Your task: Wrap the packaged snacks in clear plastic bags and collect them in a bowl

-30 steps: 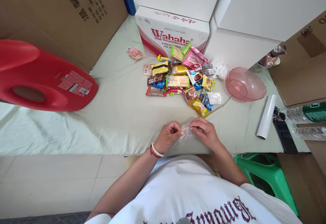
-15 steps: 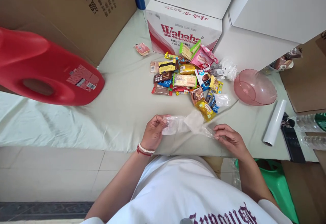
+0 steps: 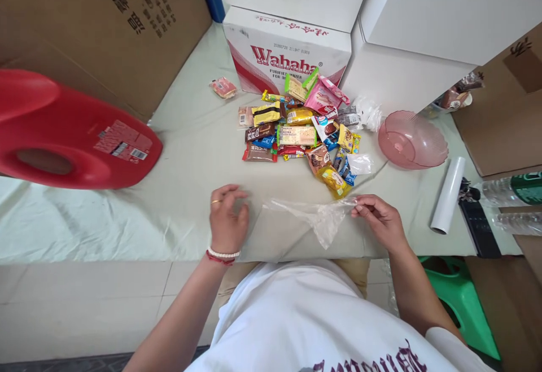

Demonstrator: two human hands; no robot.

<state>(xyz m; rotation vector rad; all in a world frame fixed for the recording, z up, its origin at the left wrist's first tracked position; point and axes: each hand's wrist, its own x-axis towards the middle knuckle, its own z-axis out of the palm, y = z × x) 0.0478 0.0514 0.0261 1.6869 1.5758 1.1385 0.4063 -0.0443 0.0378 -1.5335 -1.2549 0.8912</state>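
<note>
A clear plastic bag is stretched out flat just above the near edge of the cloth-covered table. My right hand pinches its right end between thumb and fingers. My left hand, with a ring and bead bracelets, has its fingers curled at the bag's faint left edge and seems to grip it. A heap of several wrapped snacks lies on the cloth beyond the bag, about a hand's length from my fingers.
A pink plastic bowl and a white roll sit right of the snacks, with water bottles at the far right. A red plastic stool lies at left. Wahaha carton, white and brown boxes line the back. Green stool stands below right.
My hands have drawn apart, the left one moving left, and the crumpled bag between them is now pulled out long and flat.
</note>
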